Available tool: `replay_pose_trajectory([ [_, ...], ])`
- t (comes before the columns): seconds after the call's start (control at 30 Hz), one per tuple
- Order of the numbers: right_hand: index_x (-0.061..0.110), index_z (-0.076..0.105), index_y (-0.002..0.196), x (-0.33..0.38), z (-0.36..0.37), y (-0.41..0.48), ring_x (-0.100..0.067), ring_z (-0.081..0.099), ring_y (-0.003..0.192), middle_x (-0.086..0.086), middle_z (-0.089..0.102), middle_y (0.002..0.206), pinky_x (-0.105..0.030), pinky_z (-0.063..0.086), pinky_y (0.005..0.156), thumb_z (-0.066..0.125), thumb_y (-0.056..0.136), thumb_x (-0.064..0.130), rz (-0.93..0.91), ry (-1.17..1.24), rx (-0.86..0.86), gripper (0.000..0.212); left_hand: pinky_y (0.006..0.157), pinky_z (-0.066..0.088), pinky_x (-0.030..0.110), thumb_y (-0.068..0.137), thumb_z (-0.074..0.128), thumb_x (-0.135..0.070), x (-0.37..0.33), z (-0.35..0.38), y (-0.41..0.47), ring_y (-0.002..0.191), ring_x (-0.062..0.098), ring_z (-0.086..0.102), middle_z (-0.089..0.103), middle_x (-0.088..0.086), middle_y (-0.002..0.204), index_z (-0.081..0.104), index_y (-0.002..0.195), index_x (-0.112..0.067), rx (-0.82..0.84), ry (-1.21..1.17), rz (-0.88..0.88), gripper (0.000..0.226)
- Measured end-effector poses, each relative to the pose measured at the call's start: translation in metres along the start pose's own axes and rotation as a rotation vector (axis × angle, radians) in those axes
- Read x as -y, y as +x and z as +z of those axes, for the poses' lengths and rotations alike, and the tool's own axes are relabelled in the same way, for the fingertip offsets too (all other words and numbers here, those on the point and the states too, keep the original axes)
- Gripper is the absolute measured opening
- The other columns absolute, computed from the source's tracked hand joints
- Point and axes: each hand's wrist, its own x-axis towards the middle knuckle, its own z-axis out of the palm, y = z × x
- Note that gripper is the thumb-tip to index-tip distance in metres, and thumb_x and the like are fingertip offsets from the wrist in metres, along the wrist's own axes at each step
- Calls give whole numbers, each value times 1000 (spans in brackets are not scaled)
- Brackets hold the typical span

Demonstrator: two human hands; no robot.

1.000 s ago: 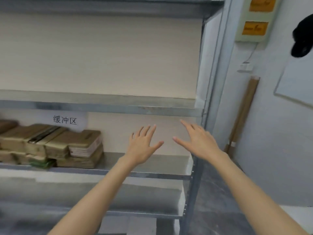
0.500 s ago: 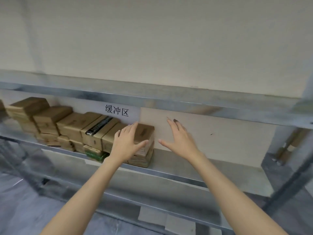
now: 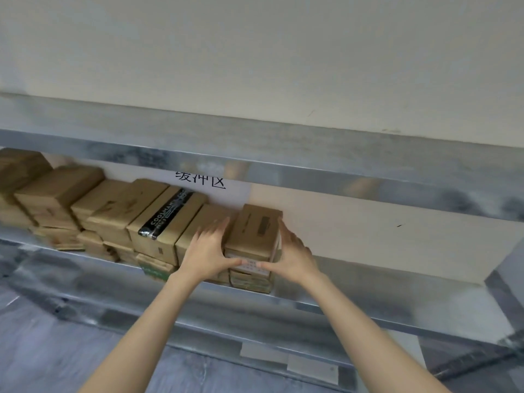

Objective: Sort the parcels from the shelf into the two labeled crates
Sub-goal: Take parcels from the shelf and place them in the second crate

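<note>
A row of brown cardboard parcels fills the left part of a metal shelf (image 3: 354, 302), stacked two high. The rightmost top parcel (image 3: 255, 231) is a small brown box with a white label on its near end. My left hand (image 3: 208, 251) grips its left side, thumb across the labelled front. My right hand (image 3: 292, 253) grips its right side, thumb meeting the left thumb on the label. Another parcel (image 3: 251, 282) lies under it. No crates are in view.
A parcel with black printed tape (image 3: 166, 219) sits left of the held one. A white sign with black characters (image 3: 201, 181) hangs on the back wall. The shelf above (image 3: 283, 154) overhangs the row. Grey floor (image 3: 42, 350) lies below.
The view has swung left along the shelf. Both hands moved from open in the air onto the rightmost top parcel and closed on its two sides.
</note>
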Motion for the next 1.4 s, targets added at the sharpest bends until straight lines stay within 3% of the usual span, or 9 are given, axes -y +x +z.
replay_pose_trajectory([
  [0.17, 27, -9, 157, -5, 12, 9, -29, 47, 127, -9, 45, 142, -39, 42, 98, 76, 69, 63, 20, -6, 25, 127, 121, 7, 43, 68, 70, -70, 9, 4, 13, 149, 15, 14, 27, 0, 159, 23, 153, -16, 47, -13, 34, 111],
  [0.4, 23, -11, 156, -5, 11, 11, -29, 47, 127, -12, 46, 142, -42, 44, 101, 78, 73, 52, 3, 79, 34, 125, 120, -1, 47, 71, 71, -65, 5, 10, 19, 150, 18, 4, 22, -3, 160, 26, 153, -22, 80, -98, 41, 103],
  [0.63, 21, -9, 156, -6, -5, -2, -26, 50, 125, -10, 53, 137, -43, 47, 99, 84, 70, 38, -66, 249, -19, 128, 119, 1, 47, 68, 70, -69, -9, 3, 13, 148, 14, 19, 34, -8, 155, 30, 151, -27, 7, -141, 51, 101],
  [0.9, 26, 16, 148, -33, -40, -44, -24, 54, 121, -6, 55, 133, -37, 49, 97, 85, 70, 38, -90, 275, -118, 104, 119, 4, 43, 69, 72, -66, -67, -11, -1, 133, 15, 46, 54, -8, 139, 35, 144, -26, -25, -246, 134, 93],
  [1.1, 29, 21, 146, -71, -82, -99, -19, 49, 124, -2, 53, 133, -38, 45, 102, 86, 68, 37, -59, 301, -199, 101, 116, 20, 48, 67, 79, -55, -141, -20, -21, 123, 21, 51, 66, -6, 124, 40, 137, -26, -33, -339, 211, 86],
  [1.17, 30, 21, 144, -86, -97, -122, -17, 48, 124, 0, 53, 132, -38, 45, 102, 86, 68, 35, -44, 301, -231, 101, 117, 20, 46, 68, 81, -51, -171, -23, -29, 125, 20, 51, 62, -7, 130, 39, 138, -25, 0, -378, 243, 85],
  [1.27, 29, 22, 144, -111, -121, -161, -17, 48, 124, 0, 54, 133, -38, 44, 103, 87, 67, 32, -24, 294, -281, 101, 105, 40, 41, 67, 84, -44, -218, -24, -42, 118, 16, 54, 56, -7, 134, 40, 138, -25, 49, -470, 284, 86],
  [1.4, 26, 24, 146, -144, -153, -217, -18, 48, 124, 0, 54, 136, -39, 43, 104, 88, 66, 30, 16, 280, -349, 103, 98, 47, 42, 68, 87, -33, -283, -20, -61, 108, 16, 57, 52, -3, 137, 38, 138, -20, 136, -556, 345, 87],
])
